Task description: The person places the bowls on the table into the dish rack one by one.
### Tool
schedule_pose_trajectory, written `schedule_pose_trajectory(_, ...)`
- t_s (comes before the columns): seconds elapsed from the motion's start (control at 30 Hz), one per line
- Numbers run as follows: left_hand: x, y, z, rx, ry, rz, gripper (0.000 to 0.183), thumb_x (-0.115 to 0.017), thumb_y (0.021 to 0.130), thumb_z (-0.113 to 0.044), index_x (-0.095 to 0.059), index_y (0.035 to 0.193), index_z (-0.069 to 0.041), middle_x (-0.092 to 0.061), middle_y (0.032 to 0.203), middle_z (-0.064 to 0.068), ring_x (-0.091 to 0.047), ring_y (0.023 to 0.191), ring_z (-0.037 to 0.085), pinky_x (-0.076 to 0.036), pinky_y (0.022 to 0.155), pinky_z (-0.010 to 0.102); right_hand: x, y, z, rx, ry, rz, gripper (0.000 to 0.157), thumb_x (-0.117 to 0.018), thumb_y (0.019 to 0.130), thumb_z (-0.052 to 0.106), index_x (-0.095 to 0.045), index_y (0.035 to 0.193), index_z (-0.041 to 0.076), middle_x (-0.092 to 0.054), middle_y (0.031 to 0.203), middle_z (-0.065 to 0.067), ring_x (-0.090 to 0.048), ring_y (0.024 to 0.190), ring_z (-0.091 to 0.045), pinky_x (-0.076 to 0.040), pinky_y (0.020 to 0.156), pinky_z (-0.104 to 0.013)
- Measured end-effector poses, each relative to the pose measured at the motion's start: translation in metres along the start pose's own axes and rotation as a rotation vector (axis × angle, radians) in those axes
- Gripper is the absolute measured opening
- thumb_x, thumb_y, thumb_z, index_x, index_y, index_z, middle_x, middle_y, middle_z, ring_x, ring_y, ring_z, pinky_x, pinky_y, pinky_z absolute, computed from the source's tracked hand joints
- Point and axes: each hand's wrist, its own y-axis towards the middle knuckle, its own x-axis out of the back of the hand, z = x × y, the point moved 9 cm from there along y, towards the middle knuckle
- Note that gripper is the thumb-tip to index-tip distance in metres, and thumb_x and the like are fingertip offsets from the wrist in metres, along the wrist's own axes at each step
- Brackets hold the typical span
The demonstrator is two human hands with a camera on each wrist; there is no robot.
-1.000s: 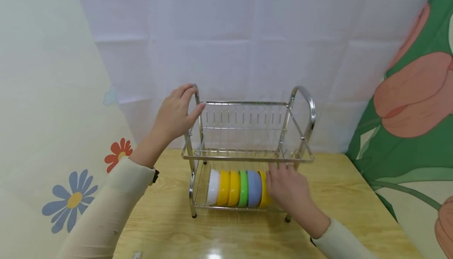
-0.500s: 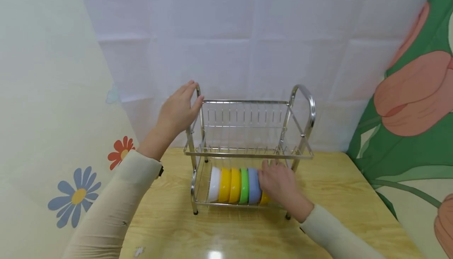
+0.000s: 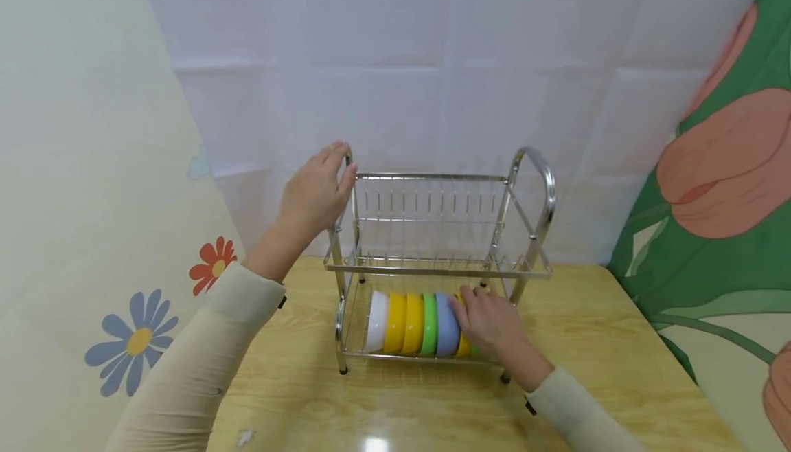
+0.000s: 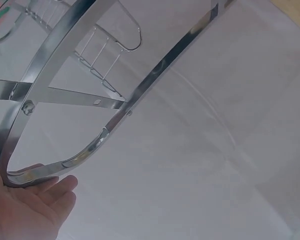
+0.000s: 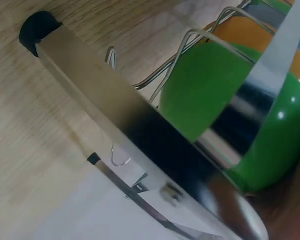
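A two-tier metal dish rack (image 3: pixel 439 273) stands on the wooden table. My left hand (image 3: pixel 316 191) holds the top of its left handle, the thumb on the inner side. In the left wrist view the handle's bend crosses the left palm (image 4: pixel 25 215). Bowls stand on edge in a row on the lower tier: white (image 3: pixel 377 321), yellow (image 3: pixel 395 323), another yellow, green (image 3: pixel 429 325), blue (image 3: pixel 448 328) and more at the right end. There my right hand (image 3: pixel 491 318) grips the last bowl, a green bowl (image 5: pixel 200 90), mostly hidden under the hand in the head view.
The upper tier (image 3: pixel 426 222) is a wire basket with slots at the back. Its front bar (image 3: pixel 432 272) runs just above the right fingers. The rack's right legs (image 5: pixel 115 100) stand beside the right hand. A white sheet (image 3: pixel 395 81) hangs behind the table (image 3: pixel 593 328).
My right hand has shifted left with the last bowl, close against the row, and a strip of green now shows below it. My left hand stays at the rack's handle.
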Motion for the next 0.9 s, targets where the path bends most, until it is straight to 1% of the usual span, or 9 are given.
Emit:
schedule_pose_trajectory(0.13, 0.0, 0.001, 0.0, -0.008, 0.004, 0.003, 0.059, -0.031, 0.107, -0.045, -0.034, 0.156, -0.011, -0.03, 0.164, 0.006, -0.029, 0.152, 0.028, -0.028, 0.123, 0.048, 0.002, -0.001, -0.001, -0.017, 0.044, -0.021, 0.055, -0.035, 0.107, 0.046, -0.063, 0.122, 0.001, -0.07, 0.105, -0.018, -0.067, 0.087, -0.036, -0.058, 0.073, -0.049)
schedule_pose_trajectory(0.23, -0.001, 0.001, 0.002, 0.003, 0.0, 0.015, 0.06, -0.03, 0.107, -0.045, -0.032, 0.156, -0.011, -0.029, 0.165, 0.006, -0.028, 0.152, 0.028, -0.027, 0.123, 0.048, 0.002, 0.0, -0.003, -0.047, 0.098, -0.006, 0.061, -0.032, 0.107, 0.049, -0.061, 0.125, -0.002, -0.066, 0.118, -0.022, -0.066, 0.101, -0.041, -0.056, 0.085, -0.054)
schedule_pose_trajectory(0.33, -0.003, 0.001, 0.004, 0.012, -0.002, 0.028, 0.06, -0.029, 0.107, -0.046, -0.031, 0.157, -0.012, -0.028, 0.165, 0.006, -0.027, 0.153, 0.028, -0.027, 0.123, 0.049, 0.0, 0.0, -0.003, -0.077, 0.155, 0.014, 0.065, -0.03, 0.107, 0.051, -0.059, 0.127, -0.004, -0.063, 0.125, -0.024, -0.063, 0.109, -0.043, -0.055, 0.09, -0.056)
schedule_pose_trajectory(0.43, -0.005, 0.0, 0.005, 0.009, -0.006, 0.035, 0.061, -0.028, 0.107, -0.047, -0.031, 0.157, -0.012, -0.027, 0.165, 0.006, -0.026, 0.153, 0.029, -0.027, 0.123, 0.05, -0.002, -0.001, -0.002, -0.091, 0.167, 0.029, 0.067, -0.028, 0.107, 0.052, -0.058, 0.13, -0.003, -0.065, 0.122, -0.022, -0.065, 0.106, -0.041, -0.056, 0.088, -0.055)
schedule_pose_trajectory(0.53, -0.007, -0.001, 0.008, 0.006, -0.016, 0.026, 0.061, -0.029, 0.107, -0.046, -0.031, 0.157, -0.011, -0.028, 0.165, 0.008, -0.027, 0.152, 0.03, -0.028, 0.123, 0.05, -0.004, -0.003, 0.0, -0.092, 0.175, 0.041, 0.067, -0.028, 0.107, 0.053, -0.058, 0.132, -0.001, -0.066, 0.122, -0.022, -0.066, 0.105, -0.04, -0.056, 0.088, -0.054)
schedule_pose_trajectory(0.6, -0.008, -0.002, 0.01, 0.007, -0.025, 0.017, 0.06, -0.029, 0.107, -0.045, -0.032, 0.156, -0.01, -0.029, 0.165, 0.008, -0.028, 0.152, 0.03, -0.027, 0.123, 0.05, -0.005, -0.003, 0.001, -0.096, 0.197, 0.042, 0.067, -0.028, 0.107, 0.053, -0.057, 0.133, -0.001, -0.065, 0.125, -0.022, -0.065, 0.109, -0.04, -0.055, 0.091, -0.055)
schedule_pose_trajectory(0.7, -0.009, -0.004, 0.015, 0.012, -0.048, 0.004, 0.061, -0.029, 0.107, -0.046, -0.032, 0.156, -0.009, -0.029, 0.165, 0.008, -0.027, 0.152, 0.03, -0.026, 0.123, 0.05, 0.0, -0.002, 0.003, -0.094, 0.245, 0.018, 0.064, -0.031, 0.107, 0.05, -0.056, 0.135, -0.001, -0.063, 0.13, -0.023, -0.062, 0.117, -0.042, -0.051, 0.098, -0.057)
schedule_pose_trajectory(0.8, -0.009, -0.006, 0.019, 0.011, -0.108, 0.01, 0.064, -0.027, 0.107, -0.049, -0.028, 0.158, -0.009, -0.024, 0.166, 0.008, -0.023, 0.154, 0.03, -0.022, 0.125, 0.049, 0.004, -0.004, 0.004, -0.105, 0.277, 0.014, 0.062, -0.032, 0.107, 0.048, -0.055, 0.137, -0.002, -0.059, 0.137, -0.024, -0.056, 0.126, -0.043, -0.046, 0.105, -0.058)
schedule_pose_trajectory(0.9, -0.01, -0.011, 0.025, -0.002, -0.248, 0.026, 0.069, -0.026, 0.107, -0.052, -0.016, 0.161, -0.009, -0.013, 0.169, 0.008, -0.012, 0.157, 0.027, -0.013, 0.127, 0.047, 0.007, -0.009, 0.008, -0.103, 0.296, 0.03, 0.062, -0.032, 0.108, 0.048, -0.053, 0.14, -0.002, -0.055, 0.142, -0.024, -0.051, 0.132, -0.044, -0.042, 0.109, -0.06)
